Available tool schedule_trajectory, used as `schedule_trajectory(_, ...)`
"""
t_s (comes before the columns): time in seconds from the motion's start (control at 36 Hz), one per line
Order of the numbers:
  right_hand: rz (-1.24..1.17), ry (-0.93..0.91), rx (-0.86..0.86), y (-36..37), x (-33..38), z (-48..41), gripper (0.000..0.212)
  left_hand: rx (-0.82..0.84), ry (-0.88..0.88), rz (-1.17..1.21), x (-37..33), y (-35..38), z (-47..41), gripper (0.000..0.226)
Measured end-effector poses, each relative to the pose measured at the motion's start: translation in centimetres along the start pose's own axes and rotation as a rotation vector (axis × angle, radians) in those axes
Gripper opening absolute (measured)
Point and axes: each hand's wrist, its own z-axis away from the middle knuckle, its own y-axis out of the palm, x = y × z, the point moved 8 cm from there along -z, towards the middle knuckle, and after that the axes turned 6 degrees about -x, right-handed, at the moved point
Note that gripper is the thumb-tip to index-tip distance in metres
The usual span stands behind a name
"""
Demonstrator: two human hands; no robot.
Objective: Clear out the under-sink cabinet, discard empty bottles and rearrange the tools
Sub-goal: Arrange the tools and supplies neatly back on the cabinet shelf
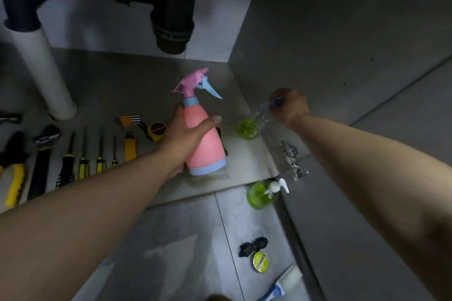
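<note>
My left hand (186,133) grips a pink spray bottle (204,144) with a pink and blue trigger head; its base sits on or just above the cabinet floor (137,85). My right hand (289,105) holds the blue-capped neck of a clear plastic bottle (260,117) with green liquid at its bottom, tilted near the cabinet's right wall. On the left of the cabinet floor lies a row of tools: pliers (14,173), a wrench (42,159), several yellow-and-black screwdrivers (84,159), a utility knife (129,145), hex keys (129,120) and a tape measure (157,129).
A black drain trap (171,7) and a white pipe (46,68) hang over the back left of the cabinet. A green pump bottle (263,194) stands on the tiled floor by the door hinge (292,156). A black fitting (253,247), a yellow round tin (260,261) and a tube (281,286) lie nearer me.
</note>
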Motion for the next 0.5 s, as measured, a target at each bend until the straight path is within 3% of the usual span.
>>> schedule_trajectory(0.17,-0.003,0.073,-0.067,1.9,-1.0,-3.3,0.03,0.029,-0.012,0.041,1.5,0.5,-0.8,0.038)
schedule_trajectory(0.36,-0.039,0.095,-0.09,1.5,-1.8,-3.6,0.026,0.065,-0.018,0.017,2.2,1.8,-1.0,0.045)
schedule_trajectory(0.5,-0.014,0.069,-0.088,0.9,-1.1,-1.7,0.048,0.092,0.002,0.0,1.8,2.8,-0.5,0.05)
